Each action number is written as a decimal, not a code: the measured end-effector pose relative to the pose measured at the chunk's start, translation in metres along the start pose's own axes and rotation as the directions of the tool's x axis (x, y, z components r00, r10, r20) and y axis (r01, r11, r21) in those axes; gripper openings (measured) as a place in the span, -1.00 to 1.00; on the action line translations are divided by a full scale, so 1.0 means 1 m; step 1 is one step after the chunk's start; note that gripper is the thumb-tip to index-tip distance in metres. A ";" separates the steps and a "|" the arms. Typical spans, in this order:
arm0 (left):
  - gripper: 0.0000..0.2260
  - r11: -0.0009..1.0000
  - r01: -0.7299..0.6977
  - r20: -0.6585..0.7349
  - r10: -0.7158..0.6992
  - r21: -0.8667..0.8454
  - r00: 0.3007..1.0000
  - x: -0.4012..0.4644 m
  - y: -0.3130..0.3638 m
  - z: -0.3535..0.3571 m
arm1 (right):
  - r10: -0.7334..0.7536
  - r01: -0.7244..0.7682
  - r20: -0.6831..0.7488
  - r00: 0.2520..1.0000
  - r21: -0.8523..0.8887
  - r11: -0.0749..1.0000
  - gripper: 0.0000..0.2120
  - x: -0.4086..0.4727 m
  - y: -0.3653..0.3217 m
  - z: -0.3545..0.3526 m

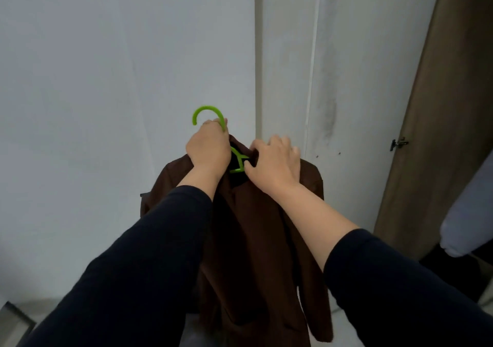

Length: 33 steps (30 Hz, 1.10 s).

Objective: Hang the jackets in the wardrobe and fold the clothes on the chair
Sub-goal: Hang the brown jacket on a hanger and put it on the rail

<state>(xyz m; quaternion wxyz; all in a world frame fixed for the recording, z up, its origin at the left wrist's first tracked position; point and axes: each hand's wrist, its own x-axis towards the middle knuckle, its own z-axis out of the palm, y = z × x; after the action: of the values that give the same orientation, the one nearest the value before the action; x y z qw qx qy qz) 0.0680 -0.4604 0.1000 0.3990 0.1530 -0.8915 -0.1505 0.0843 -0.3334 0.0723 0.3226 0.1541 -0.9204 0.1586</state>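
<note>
A: Obs. Left hand (pixel 208 143) is wrapped around the neck of the green hanger (pixel 210 114), just below the hook. Right hand (pixel 274 162) pinches the collar of the brown jacket (pixel 256 240), fingers narrow, on the fabric beside the hanger's shoulder bar. The jacket hangs in mid-air before a white wall (pixel 106 53), not yet in any wardrobe.

B: Risks from here?

A: Judgement: the right shoulder may not be fully seated on the bar; if the collar is let go early, that side could slide off and the jacket drop. Heavy-looking cloth, smooth plastic, so slippage seems likely. The hook points left; it may need turning before it meets a rail.

B: Rail in view?

A: No. No rail or wardrobe interior is visible. A brown door (pixel 437 106) with a small metal latch (pixel 398 143) stands at the right; whether it belongs to the wardrobe, cannot tell.

B: Surroundings?

A: White wall with a vertical corner post, some dark scuff marks. Pale floor below. A grey fabric shape (pixel 469 213) at the right edge, unidentified.
</note>
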 end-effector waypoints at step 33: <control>-0.75 0.796 -0.545 0.119 0.587 -0.264 0.801 -0.022 0.029 0.054 | 0.178 -0.182 -0.091 0.980 -0.035 0.983 -0.72 0.007 0.138 -0.068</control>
<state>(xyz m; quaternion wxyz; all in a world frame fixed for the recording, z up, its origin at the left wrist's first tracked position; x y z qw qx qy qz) 0.0370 -0.4179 0.0623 0.3507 -0.1816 -0.9088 -0.1342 0.0625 -0.1835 0.1008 0.3503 0.0562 -0.9186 0.1739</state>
